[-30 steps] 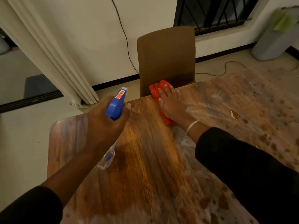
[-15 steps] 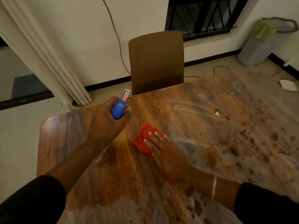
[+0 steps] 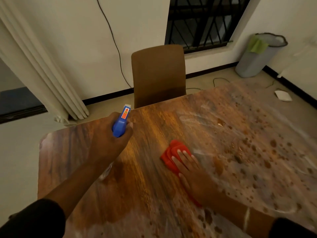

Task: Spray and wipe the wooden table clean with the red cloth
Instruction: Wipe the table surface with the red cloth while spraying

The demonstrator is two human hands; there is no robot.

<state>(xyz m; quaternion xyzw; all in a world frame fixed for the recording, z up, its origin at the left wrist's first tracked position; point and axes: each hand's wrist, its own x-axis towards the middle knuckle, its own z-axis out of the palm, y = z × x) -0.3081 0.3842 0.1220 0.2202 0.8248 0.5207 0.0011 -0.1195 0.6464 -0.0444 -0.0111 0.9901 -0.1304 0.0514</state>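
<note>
A person leans over a wooden table [image 3: 147,169] with both arms stretched forward. The left hand [image 3: 109,141] is curled round the blue head of a spray bottle [image 3: 120,124], held above the table's left half with the nozzle pointing away toward the far edge; the bottle's clear body shows only as a blur below the wrist. The right hand [image 3: 192,170] lies flat, fingers straight and slightly spread, pressing the red cloth [image 3: 171,153] onto the tabletop near its middle; the folded cloth sticks out beyond the fingertips and a red edge shows under the heel of the hand. A thin bangle circles the right wrist, and dark sleeves cover both forearms at the bottom of the frame.

The left part of the table shines as bare wood grain, while the right part is covered with pale film and scattered dark spots. A brown chair [image 3: 158,74] stands at the far edge against a white wall, with a cream curtain [image 3: 42,79] to the left, a barred window [image 3: 200,21] above, and a grey bin [image 3: 259,57] in the corner holding something green. A cable runs down the wall, and a white object on the floor at right is too blurred to identify
</note>
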